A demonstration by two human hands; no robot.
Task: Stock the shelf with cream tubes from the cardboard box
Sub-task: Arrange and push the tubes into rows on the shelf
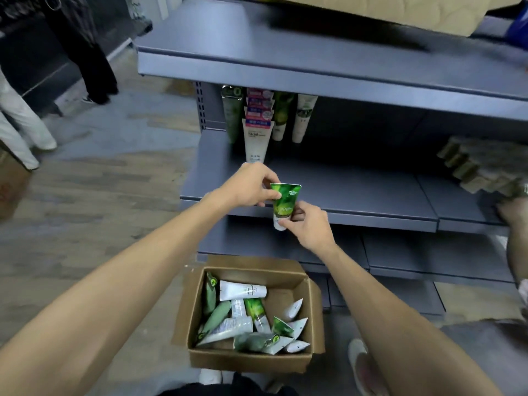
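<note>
Grey metal shop shelving (357, 192) over a worn wood-look floor (100, 178), seen from above and in front.

Green cream tube (283, 202) held upright in front of the middle shelf's front edge, crimped flat end up, white cap down. Left hand (251, 185) pinching the tube's upper left corner between thumb and fingers. Right hand (307, 224) gripping the white cap end from the right, thumb and forefinger curled round it. Both forearms bare, reaching forward over the box.

Open cardboard box (248, 358) on the floor directly below the hands, flaps folded out, holding a loose jumble of tubes (243, 318): white, pale green and bright green, lying flat and crossing one another.

Stocked row at the back left of the middle shelf: white tube marked "Facial" (256, 142) at the front, cap down, with pink-topped ones lined up behind it; dark green tube (232, 115) to its left, two more tubes (294, 115) to its right, upper ends hidden under the shelf above.

Stack of tan packets (480, 167) on the right part of the same shelf, blurred. Another person's hand and forearm (514, 224) at the right edge near that stack. Quilted beige bundle (385, 10) on the top shelf.

Far left, two people's legs: dark trousers (88, 61), light trousers (20, 121).
</note>
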